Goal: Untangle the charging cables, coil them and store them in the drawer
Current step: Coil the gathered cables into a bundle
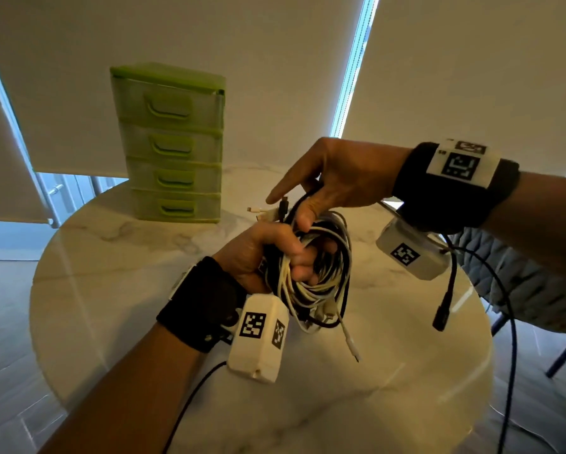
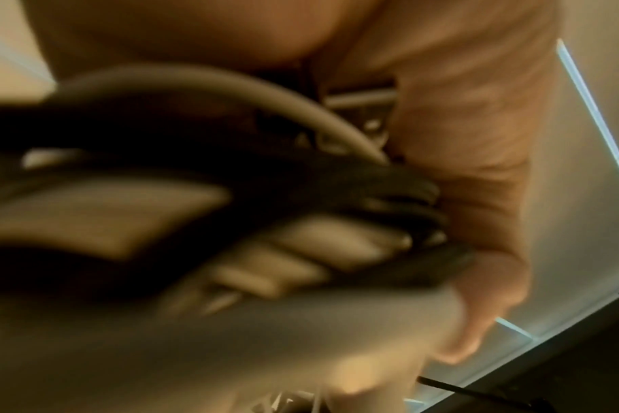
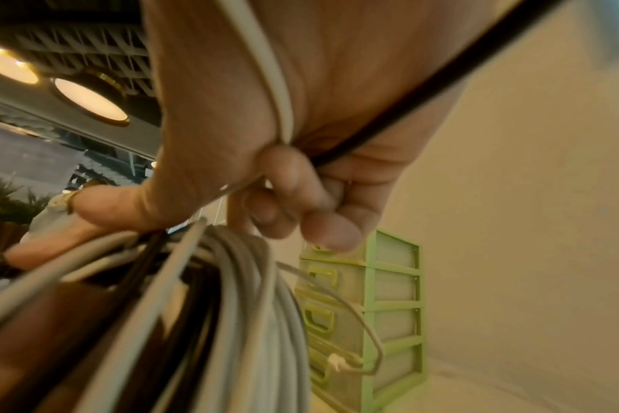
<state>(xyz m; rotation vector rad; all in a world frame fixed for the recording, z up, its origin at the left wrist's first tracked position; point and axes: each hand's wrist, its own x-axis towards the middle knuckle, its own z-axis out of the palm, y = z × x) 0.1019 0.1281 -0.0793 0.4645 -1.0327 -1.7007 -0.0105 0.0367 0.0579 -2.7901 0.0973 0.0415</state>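
A tangled coil of white and black charging cables (image 1: pixel 327 283) hangs above the round marble table (image 1: pixel 127 273). My left hand (image 1: pixel 275 253) grips the coil's left side in a fist. Just above it, my right hand (image 1: pixel 308 198) curls around a black and a white strand, thumb on the coil's top, index finger stretched left. In the right wrist view the right hand (image 3: pixel 293 195) holds those strands over the bundle (image 3: pixel 237 307). The left wrist view is blurred; dark and grey cables (image 2: pixel 195 139) cross the palm. The green drawer unit (image 1: pixel 173 142) stands behind, all drawers closed.
A grey padded chair (image 1: pixel 521 290) stands to the table's right. Black leads from the wrist cameras hang below my right wrist (image 1: pixel 445 306) and along my left forearm (image 1: pixel 193 398). Roller blinds cover the windows behind. One white cable end (image 1: pixel 350 342) dangles under the coil.
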